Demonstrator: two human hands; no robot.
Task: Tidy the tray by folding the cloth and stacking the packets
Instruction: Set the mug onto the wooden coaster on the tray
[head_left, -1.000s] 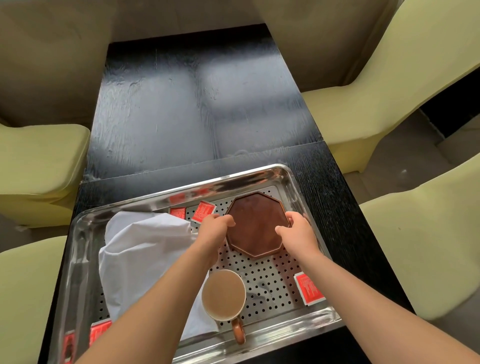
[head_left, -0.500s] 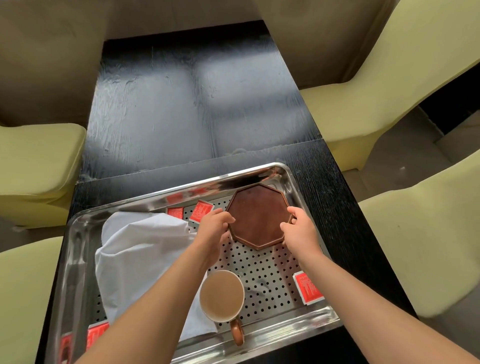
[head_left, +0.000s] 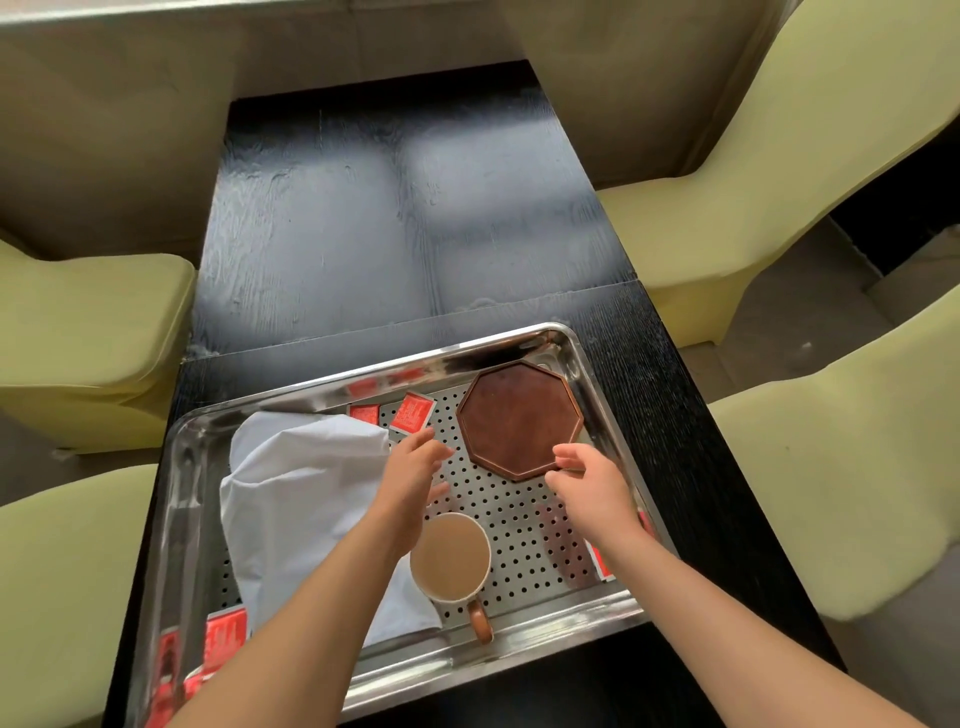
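The white cloth (head_left: 301, 493) lies left of the mug (head_left: 451, 556), just beside the left hand (head_left: 415, 467); the right hand (head_left: 587, 483) is farther, both open and empty

surface: black table (head_left: 395, 218) | on it: steel tray (head_left: 179, 467)

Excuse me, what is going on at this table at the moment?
A person is tidying a steel tray. Both the left hand and right hand are open, holding nothing, beside a brown octagonal plate in the tray's far right corner. The white cloth lies crumpled on the left, red packets are scattered, and a mug stands near the front.
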